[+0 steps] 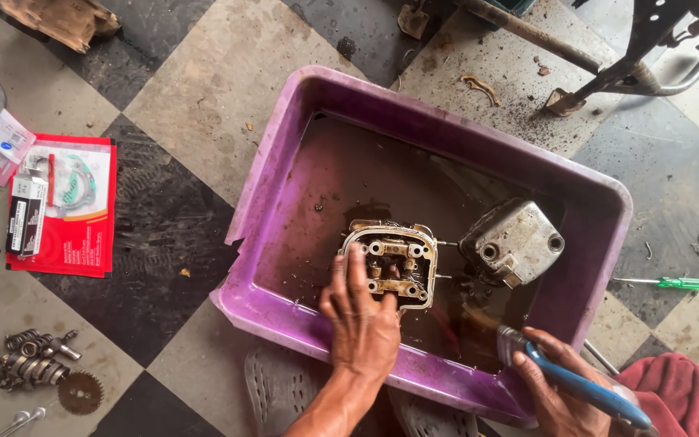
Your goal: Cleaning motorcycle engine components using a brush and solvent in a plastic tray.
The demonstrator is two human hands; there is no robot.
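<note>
The left hand [363,317] rests with fingers spread on a grimy metal cylinder head [391,263], steadying it in dark liquid inside a purple plastic tub [285,146]. The right hand [556,387] is clenched around a blue-handled brush [576,384] at the tub's near rim. A boxy grey metal cover [513,240] lies just beside the head. A flat red packet [66,206] lies on the dusty chequered floor [196,89], with a green screwdriver [673,282] on the other side of the tub.
</note>
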